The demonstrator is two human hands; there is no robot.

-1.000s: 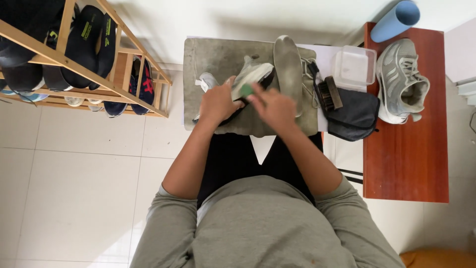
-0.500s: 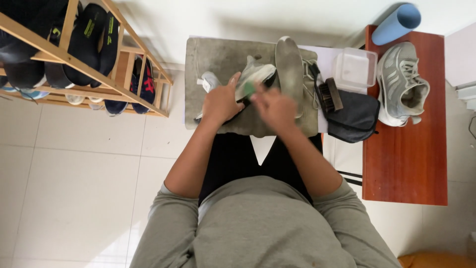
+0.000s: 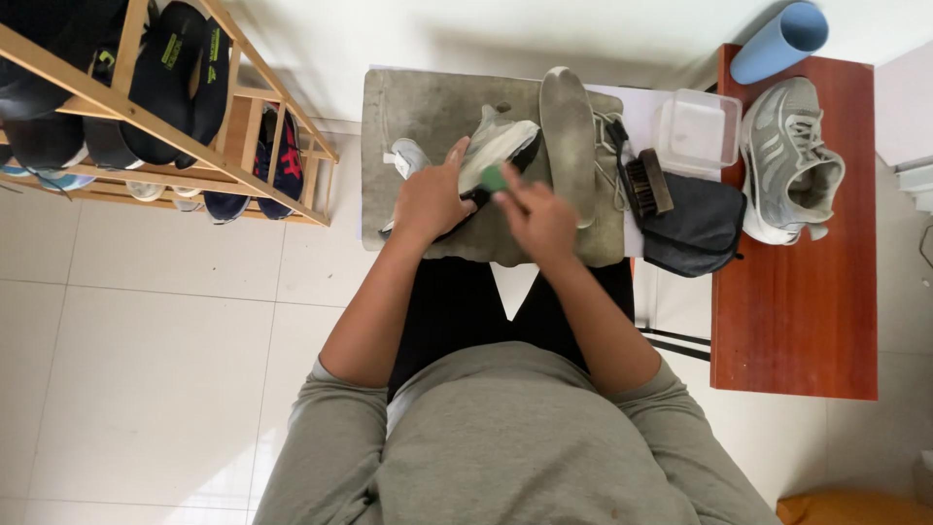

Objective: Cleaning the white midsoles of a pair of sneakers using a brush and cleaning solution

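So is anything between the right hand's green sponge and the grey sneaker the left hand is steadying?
Nothing visible. The right hand presses the small green sponge straight against the side of the grey sneaker, which the left hand holds on the grey towel. The grey insole lies beside it, clear.

The left hand (image 3: 431,201) covers the middle of the grey sneaker (image 3: 491,146), hiding its grip on it. The right hand (image 3: 537,219) is slightly motion-blurred, and only a corner of the small green object (image 3: 493,178) shows past its fingertips, too little to identify. Far left of the grip, the wooden shoe rack (image 3: 146,126) is cut off by the frame edge.
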